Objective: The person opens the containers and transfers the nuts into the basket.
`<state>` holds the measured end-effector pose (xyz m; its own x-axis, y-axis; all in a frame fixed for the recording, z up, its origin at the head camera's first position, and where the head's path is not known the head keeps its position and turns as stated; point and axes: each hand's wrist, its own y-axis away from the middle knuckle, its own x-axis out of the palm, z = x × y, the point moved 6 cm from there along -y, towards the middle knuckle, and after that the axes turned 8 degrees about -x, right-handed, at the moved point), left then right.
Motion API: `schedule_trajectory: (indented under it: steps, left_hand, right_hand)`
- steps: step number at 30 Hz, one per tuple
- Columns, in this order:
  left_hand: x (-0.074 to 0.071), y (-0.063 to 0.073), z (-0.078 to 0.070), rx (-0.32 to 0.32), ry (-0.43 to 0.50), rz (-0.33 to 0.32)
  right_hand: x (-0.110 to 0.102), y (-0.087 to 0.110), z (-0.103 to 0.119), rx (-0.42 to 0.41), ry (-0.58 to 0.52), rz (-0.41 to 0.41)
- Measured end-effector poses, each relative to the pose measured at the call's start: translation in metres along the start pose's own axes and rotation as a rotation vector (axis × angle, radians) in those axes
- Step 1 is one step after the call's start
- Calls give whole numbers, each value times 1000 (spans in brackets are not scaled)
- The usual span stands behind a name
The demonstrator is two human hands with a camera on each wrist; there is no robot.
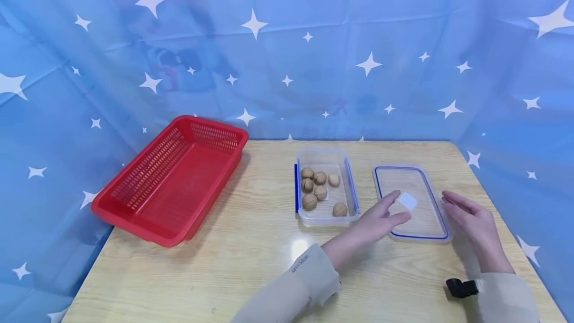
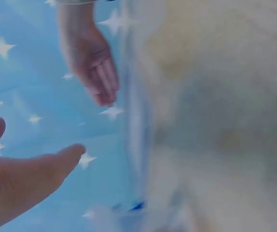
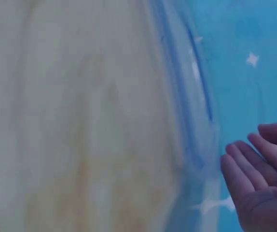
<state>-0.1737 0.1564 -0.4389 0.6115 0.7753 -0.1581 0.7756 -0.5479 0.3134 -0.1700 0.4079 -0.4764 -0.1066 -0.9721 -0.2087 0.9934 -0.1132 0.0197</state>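
A clear rectangular lid [image 1: 423,221] with a blue seal and a white label lies on the table's right side. My left hand [image 1: 378,221] reaches over its left part, fingers extended and thumb apart. Along the lid's right edge is my right hand [image 1: 475,223], palm turned inward and fingers loosely straight; the right wrist view also shows that hand [image 3: 264,188] with nothing in its palm. Left of the lid stands a clear plastic food container [image 1: 329,221] with a blue clip, holding several walnuts [image 1: 309,201] and one paler, smoother nut-like piece [image 1: 334,180].
A red plastic basket [image 1: 179,198] with slotted sides stands at the table's left. The light wooden table [image 1: 251,263] meets a blue star-patterned cloth [image 1: 287,54] at the back and sides. A black strap piece [image 1: 462,288] sits at my right sleeve.
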Motion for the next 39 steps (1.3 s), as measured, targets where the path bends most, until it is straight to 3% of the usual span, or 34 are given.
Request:
schedule_trajectory:
  steps: [5,9,12,16,19,23,26,31,36,39]
  left_hand:
    - [-27,22,-22,105,-4,42]
    - [-55,29,-27,165,-3,22]
    - [-76,31,-21,154,7,2]
    - [-97,30,-8,118,9,-33]
    - [-107,27,4,86,5,-61]
    - [-115,22,18,41,-21,-81]
    - [-118,17,26,10,-50,-79]
    - [-118,7,38,-65,-151,-44]
    - [-115,-1,48,-157,-204,35]
    - [-113,-5,50,-160,-234,65]
  right_hand:
    - [22,-6,25,-98,0,16]
    - [52,-10,44,-150,-26,74]
    - [78,-11,55,-192,-26,116]
    - [111,-10,62,-236,80,172]
    - [136,-7,62,-263,123,260]
    - [165,-1,56,-296,106,385]
    - [178,1,50,-302,125,426]
    - [190,2,44,-309,131,434]
    - [195,3,44,-313,115,421]
    - [197,5,43,-304,124,419]
